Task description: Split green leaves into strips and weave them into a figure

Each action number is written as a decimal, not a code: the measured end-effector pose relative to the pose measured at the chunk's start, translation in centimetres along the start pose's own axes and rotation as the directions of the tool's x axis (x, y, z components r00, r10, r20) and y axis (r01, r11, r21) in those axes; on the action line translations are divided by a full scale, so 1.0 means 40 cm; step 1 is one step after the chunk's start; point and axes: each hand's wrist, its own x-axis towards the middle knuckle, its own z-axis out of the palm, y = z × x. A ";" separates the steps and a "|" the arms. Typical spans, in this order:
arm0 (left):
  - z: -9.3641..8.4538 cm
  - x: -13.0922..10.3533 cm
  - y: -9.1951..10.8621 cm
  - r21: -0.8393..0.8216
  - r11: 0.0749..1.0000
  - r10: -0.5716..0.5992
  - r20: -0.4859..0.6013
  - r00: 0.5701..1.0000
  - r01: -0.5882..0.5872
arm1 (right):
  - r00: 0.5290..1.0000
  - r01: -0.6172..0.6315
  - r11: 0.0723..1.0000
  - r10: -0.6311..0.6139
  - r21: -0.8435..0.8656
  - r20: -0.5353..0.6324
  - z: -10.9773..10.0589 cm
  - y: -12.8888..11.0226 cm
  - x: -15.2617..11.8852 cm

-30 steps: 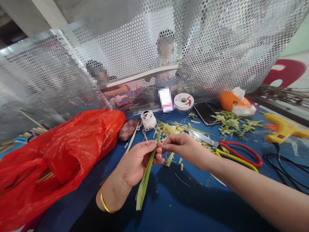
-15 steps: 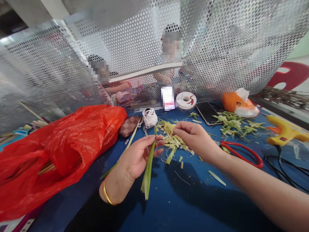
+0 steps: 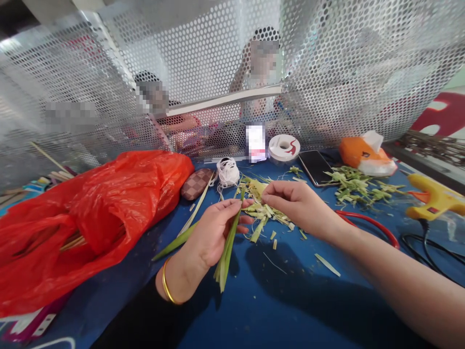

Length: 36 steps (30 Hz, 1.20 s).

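Between the thumb and fingers of my left hand (image 3: 214, 232) is a folded green leaf bundle (image 3: 229, 247), its split lower ends hanging over the table. To the right, my right hand (image 3: 290, 201) is closed in a pinch, apart from the leaf. Whatever its fingertips hold, if anything, is too small to make out. Pale green leaf scraps (image 3: 259, 225) lie beneath and between the hands. A ball of white string (image 3: 227, 172) sits just beyond my left hand. One long green leaf (image 3: 174, 246) lies beside my left wrist.
A red plastic bag (image 3: 145, 174) fills the left, near a checkered pouch (image 3: 196, 184). Red-handled scissors (image 3: 381, 228) lie partly behind my right forearm. Beyond are a ribbon spool (image 3: 284, 148), phone (image 3: 315, 167), orange tissue pack (image 3: 363, 155) and yellow glue gun (image 3: 432, 196). Perforated mesh (image 3: 203, 53) stands behind.
The view has shifted slightly. My left hand with the leaf bundle has come a little closer to my right hand, which keeps its pinch. My right forearm covers more of the scissors.
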 end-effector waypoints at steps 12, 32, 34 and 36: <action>-0.001 0.004 -0.018 -0.042 0.997 -0.061 0.137 0.989 0.067 | 0.999 0.032 0.999 -0.032 -0.026 0.033 0.016 0.010 0.001; -0.005 0.009 -0.031 0.599 0.730 0.382 0.041 0.923 -0.329 | 0.995 0.066 0.969 -0.044 -0.238 0.093 0.004 0.002 -0.006; -0.009 0.007 -0.030 0.684 0.631 0.442 0.071 0.894 -0.366 | 0.995 0.059 0.964 -0.037 -0.260 0.088 0.003 0.000 -0.007; -0.014 0.006 -0.030 0.763 0.497 0.519 0.120 0.846 -0.414 | 0.996 0.067 0.955 -0.047 -0.290 0.074 0.001 -0.005 -0.010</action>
